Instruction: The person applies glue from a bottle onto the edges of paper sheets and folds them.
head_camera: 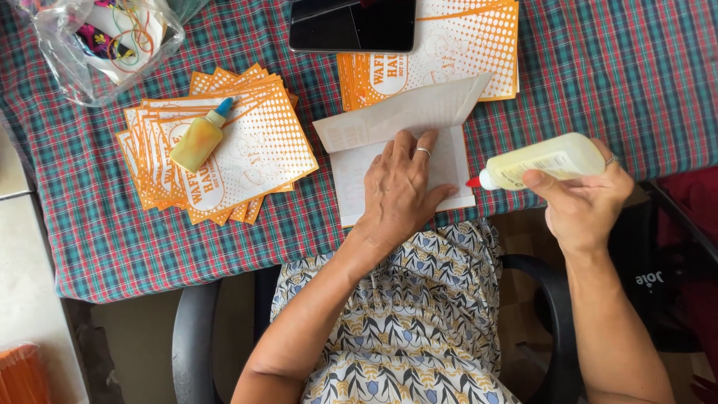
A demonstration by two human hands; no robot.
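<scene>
**White paper pinned flat, glue bottle held beside it**

White folded paper bag [396, 142] lies on the plaid tablecloth [598, 67], near the table's front edge. Left hand [400, 191] presses flat on it, fingers spread, flap standing open above. Right hand [587, 202] grips a pale yellow glue bottle [542, 161], red tip pointing left, just beside the bag's right edge. A second, small glue bottle [200, 136] rests on the left stack of orange printed bags [254, 157]. Another orange stack [456, 45] sits behind, a dark phone [351, 26] on top. Clear plastic bag [97, 45] far left.

A white paper bag [404, 153] lies flat at the near edge of the table, its flap folded open at the far side. Just right of it, a pale yellow plastic glue bottle [542, 159] lies level, red tip pointing left.
</scene>
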